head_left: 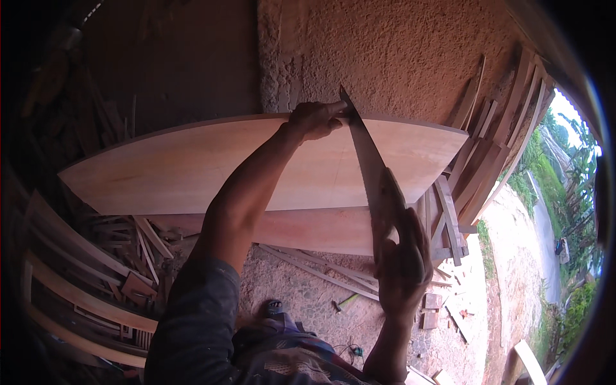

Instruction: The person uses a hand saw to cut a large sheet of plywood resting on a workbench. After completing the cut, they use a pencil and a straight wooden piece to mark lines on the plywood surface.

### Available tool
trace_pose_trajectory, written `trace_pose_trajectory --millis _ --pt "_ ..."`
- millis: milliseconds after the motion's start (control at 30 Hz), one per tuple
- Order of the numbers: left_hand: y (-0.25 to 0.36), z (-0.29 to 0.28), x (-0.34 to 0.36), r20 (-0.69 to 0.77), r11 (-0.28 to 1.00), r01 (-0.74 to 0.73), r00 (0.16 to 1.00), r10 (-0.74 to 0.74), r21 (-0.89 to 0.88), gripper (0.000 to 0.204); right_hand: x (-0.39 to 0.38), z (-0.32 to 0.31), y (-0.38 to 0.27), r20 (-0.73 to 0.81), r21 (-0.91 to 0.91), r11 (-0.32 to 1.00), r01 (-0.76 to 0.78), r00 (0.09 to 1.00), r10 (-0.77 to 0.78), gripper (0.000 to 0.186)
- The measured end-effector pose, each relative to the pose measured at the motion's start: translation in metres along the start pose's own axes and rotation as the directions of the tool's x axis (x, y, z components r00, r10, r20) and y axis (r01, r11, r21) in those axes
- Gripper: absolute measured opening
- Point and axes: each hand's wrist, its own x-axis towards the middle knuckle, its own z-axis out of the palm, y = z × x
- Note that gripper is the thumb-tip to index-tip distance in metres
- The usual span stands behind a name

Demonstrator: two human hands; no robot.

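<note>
A wide pale wooden board (282, 170) lies crosswise in front of me. My right hand (403, 273) is closed round the handle of a handsaw (367, 154). The saw's long dark blade slants up and away to the left, its tip reaching past the board's far edge. At that far edge my left hand (313, 120) grips the board, a finger stretched toward the blade and close to it or touching it. The fingers beyond the edge are partly hidden. Below the board, a second reddish wooden board (314, 231) shows, partly covered.
Long planks (494, 154) lean against the rough wall (391, 51) at the right. Curved wooden pieces (83, 308) and offcuts are piled at the left. A hammer (345, 302), wood strips (321, 266) and small blocks (431, 311) lie on the floor. Bright open ground lies to the right.
</note>
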Motion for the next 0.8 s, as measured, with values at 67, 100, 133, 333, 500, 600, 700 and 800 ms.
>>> trace_pose_trajectory --millis 67,100,133,333,500,600,700,800 --pt "0.003 0.002 0.008 0.021 1.000 0.022 1.000 -0.022 -0.012 0.043 -0.008 -0.011 -0.007 -0.001 0.001 1.000 0.008 1.000 -0.008 0.039" --pt "0.005 0.006 0.006 -0.015 1.000 0.011 1.000 -0.011 -0.012 0.041 -0.015 -0.015 -0.012 0.004 0.006 1.000 -0.016 1.000 0.016 0.039" --pt "0.003 0.009 0.005 -0.053 1.000 0.003 0.999 -0.003 -0.012 0.039 -0.005 -0.006 -0.005 0.019 0.046 0.998 -0.052 0.999 0.051 0.040" --pt "-0.006 0.004 -0.007 0.000 0.999 -0.017 1.000 0.017 -0.035 0.041 0.044 0.043 0.012 0.041 0.340 0.912 -0.229 0.973 0.229 0.042" --pt "-0.006 0.012 0.004 -0.065 1.000 0.019 0.998 -0.020 -0.024 0.043 -0.038 -0.018 -0.022 -0.104 0.247 0.941 -0.230 0.960 0.261 0.038" --pt "-0.023 0.009 0.000 -0.082 0.998 -0.023 0.996 0.018 -0.054 0.040 -0.052 -0.040 -0.023 -0.107 -0.034 0.993 -0.112 0.988 0.108 0.040" --pt "-0.028 0.007 -0.005 -0.070 0.998 -0.043 0.997 0.040 -0.048 0.039 -0.050 -0.039 -0.024 -0.074 -0.024 0.981 -0.194 0.979 0.192 0.046" --pt "-0.022 0.004 -0.010 -0.053 0.996 -0.056 0.997 0.052 -0.072 0.035 -0.052 -0.027 -0.016 -0.086 0.049 0.981 -0.189 0.977 0.193 0.044"
